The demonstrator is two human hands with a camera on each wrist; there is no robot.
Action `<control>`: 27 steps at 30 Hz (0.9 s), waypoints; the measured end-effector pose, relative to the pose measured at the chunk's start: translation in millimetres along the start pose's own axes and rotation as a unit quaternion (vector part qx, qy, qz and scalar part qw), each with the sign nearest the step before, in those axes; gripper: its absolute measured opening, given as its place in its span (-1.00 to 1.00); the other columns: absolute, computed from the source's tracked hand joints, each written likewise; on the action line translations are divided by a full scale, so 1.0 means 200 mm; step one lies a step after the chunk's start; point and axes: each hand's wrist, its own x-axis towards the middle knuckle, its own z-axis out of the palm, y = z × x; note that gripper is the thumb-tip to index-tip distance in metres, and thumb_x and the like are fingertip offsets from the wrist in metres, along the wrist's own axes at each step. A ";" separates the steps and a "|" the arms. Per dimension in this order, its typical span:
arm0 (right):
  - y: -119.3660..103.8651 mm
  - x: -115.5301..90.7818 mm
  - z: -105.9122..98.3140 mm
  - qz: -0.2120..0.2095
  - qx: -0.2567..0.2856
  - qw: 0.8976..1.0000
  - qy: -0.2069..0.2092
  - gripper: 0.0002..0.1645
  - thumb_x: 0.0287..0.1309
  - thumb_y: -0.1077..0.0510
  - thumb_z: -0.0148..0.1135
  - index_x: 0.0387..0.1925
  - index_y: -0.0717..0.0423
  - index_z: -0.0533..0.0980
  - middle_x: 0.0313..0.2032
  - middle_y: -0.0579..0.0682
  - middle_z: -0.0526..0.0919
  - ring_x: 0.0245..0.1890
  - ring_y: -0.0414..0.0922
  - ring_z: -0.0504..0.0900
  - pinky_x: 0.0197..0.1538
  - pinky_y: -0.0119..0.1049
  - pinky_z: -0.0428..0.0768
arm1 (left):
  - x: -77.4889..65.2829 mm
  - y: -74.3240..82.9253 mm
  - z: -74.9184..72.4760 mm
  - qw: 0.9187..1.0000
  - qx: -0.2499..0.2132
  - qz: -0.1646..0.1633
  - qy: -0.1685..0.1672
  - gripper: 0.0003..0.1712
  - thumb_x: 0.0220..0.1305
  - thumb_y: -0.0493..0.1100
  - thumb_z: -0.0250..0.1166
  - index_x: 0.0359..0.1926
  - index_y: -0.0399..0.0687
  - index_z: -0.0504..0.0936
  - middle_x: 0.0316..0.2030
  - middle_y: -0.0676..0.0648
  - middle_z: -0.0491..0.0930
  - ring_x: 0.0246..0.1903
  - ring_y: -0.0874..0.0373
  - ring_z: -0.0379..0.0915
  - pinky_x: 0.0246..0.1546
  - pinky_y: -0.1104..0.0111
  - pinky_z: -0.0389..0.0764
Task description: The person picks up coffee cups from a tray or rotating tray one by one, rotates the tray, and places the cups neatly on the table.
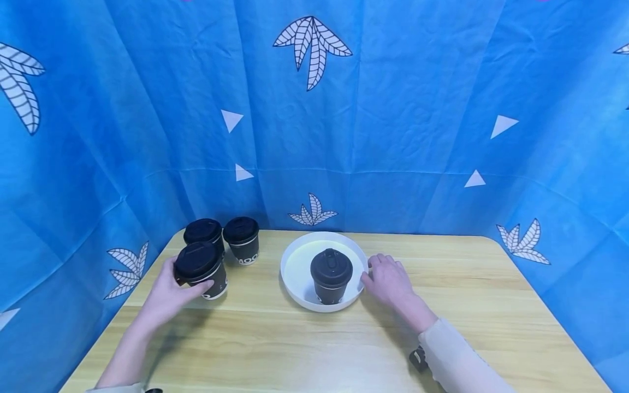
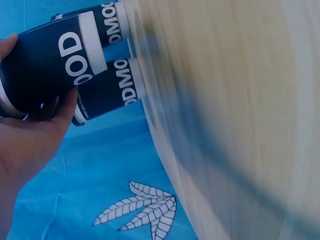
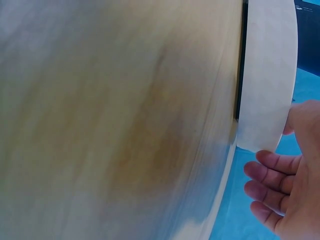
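My left hand (image 1: 169, 292) grips a black paper coffee cup (image 1: 216, 281) with a black lid, its thumb and fingers on opposite sides. In the left wrist view this cup (image 2: 47, 62) shows white lettering and overlaps two similar cups behind it. Those two lidded cups, a left one (image 1: 202, 232) and a right one (image 1: 244, 245), stand upright at the table's back left. Another lidded cup (image 1: 331, 278) stands upright in a round white tray (image 1: 297, 295). At the tray's right side my right hand (image 1: 390, 281) pinches the rim between thumb and index finger; its other fingers are loosely bent.
The wooden table (image 1: 304, 349) has rounded back corners. A blue curtain (image 1: 403, 109) with white leaf prints hangs right behind it and along both sides. A small black item (image 1: 419, 359) shows at the right sleeve's cuff.
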 end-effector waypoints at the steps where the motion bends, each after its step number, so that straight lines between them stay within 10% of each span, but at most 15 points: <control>1: 0.00 0.00 0.00 0.000 0.001 1.000 0.000 -0.59 0.34 -0.04 0.17 -0.03 0.23 0.55 -0.08 0.12 0.62 -0.01 0.10 0.56 0.04 0.02 0.54 | 0.00 0.00 -0.01 1.000 0.000 -0.002 0.001 0.04 0.19 -0.14 0.57 0.39 -0.50 0.07 0.25 -0.46 0.38 0.22 -0.26 0.42 -0.05 0.69 0.41; 17: 0.00 0.00 0.00 -0.003 0.000 1.000 0.004 -0.59 0.33 -0.03 0.18 -0.03 0.23 0.55 -0.07 0.13 0.63 0.00 0.12 0.56 0.04 0.03 0.54 | 0.01 -0.09 -0.09 0.996 0.051 -0.058 0.038 0.21 0.10 -0.09 0.62 0.41 -0.57 -0.03 0.24 -0.58 0.30 0.18 -0.37 0.36 -0.05 0.38 0.39; 27: 0.00 0.00 0.00 -0.003 0.000 1.000 0.003 -0.58 0.34 -0.04 0.17 -0.02 0.23 0.55 -0.07 0.12 0.62 0.00 0.11 0.55 0.04 0.03 0.53 | 0.04 -0.11 -0.09 0.991 0.038 -0.116 0.051 0.27 0.10 -0.10 0.61 0.46 -0.62 -0.10 0.31 -0.65 0.21 0.26 -0.46 0.26 0.27 -0.21 0.36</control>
